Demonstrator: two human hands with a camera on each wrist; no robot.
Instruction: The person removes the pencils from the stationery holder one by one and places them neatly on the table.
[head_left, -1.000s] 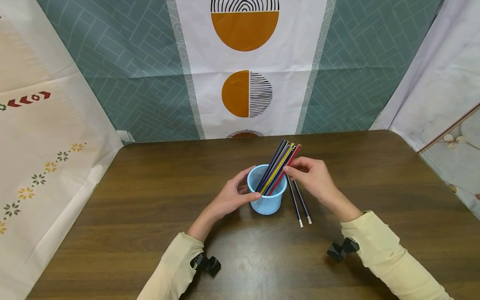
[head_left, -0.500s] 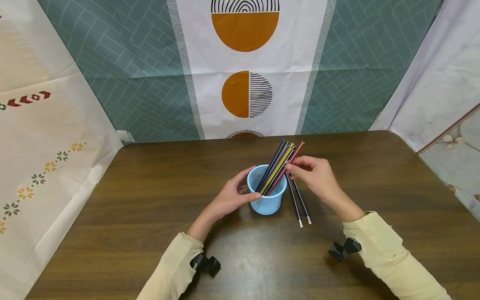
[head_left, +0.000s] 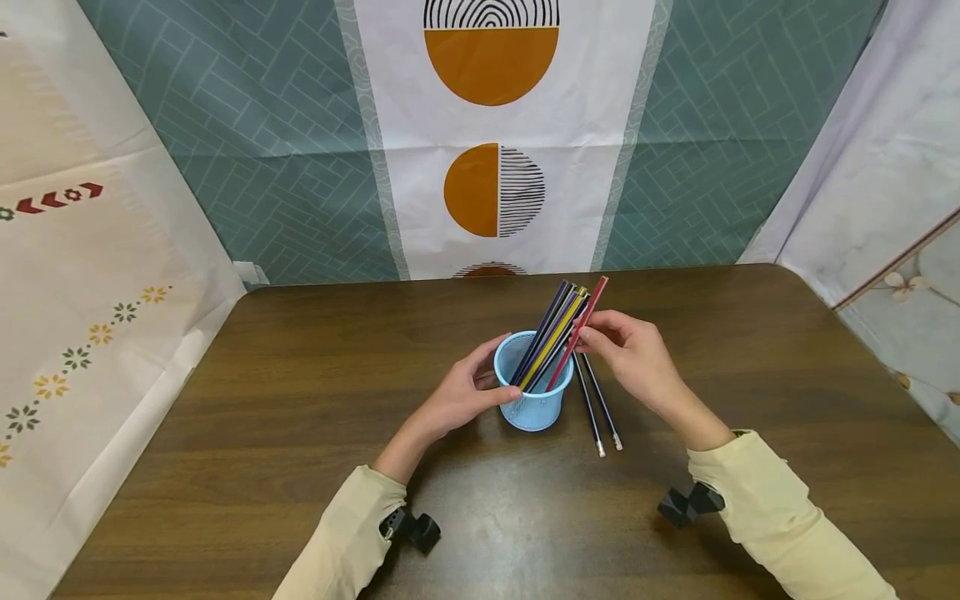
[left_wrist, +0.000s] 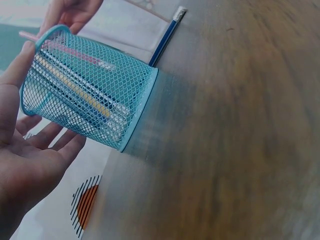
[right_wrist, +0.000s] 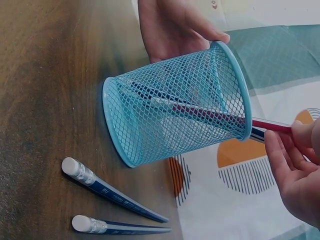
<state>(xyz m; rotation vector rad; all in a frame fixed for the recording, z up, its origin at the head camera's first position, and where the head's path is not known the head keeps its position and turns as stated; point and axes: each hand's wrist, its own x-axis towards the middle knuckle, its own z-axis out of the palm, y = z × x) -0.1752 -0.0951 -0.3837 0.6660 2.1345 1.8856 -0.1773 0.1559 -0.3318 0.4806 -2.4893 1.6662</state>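
Note:
A light blue mesh pencil cup [head_left: 534, 412] stands upright on the table. My left hand [head_left: 465, 392] holds it from the left, the thumb at the near rim and the fingers round the far side. Several pencils [head_left: 551, 337] in dark blue, purple and yellow lean in it towards the back right. Between thumb and fingers my right hand [head_left: 633, 354] pinches a red pencil [head_left: 592, 304] at the cup's right rim. Through the mesh in the right wrist view, the eraser end of the red pencil [right_wrist: 190, 109] shows inside, clear of the cup's bottom.
Two dark blue pencils [head_left: 588, 410] with white erasers lie on the brown wooden table [head_left: 337, 350] just right of the cup, erasers towards the near edge. A patterned cloth [head_left: 495, 192] hangs behind the table's far edge.
The red pencil has risen a little in my right hand and parted from the other pencils, its lower end shifting right. My left hand and the cup stay in place.

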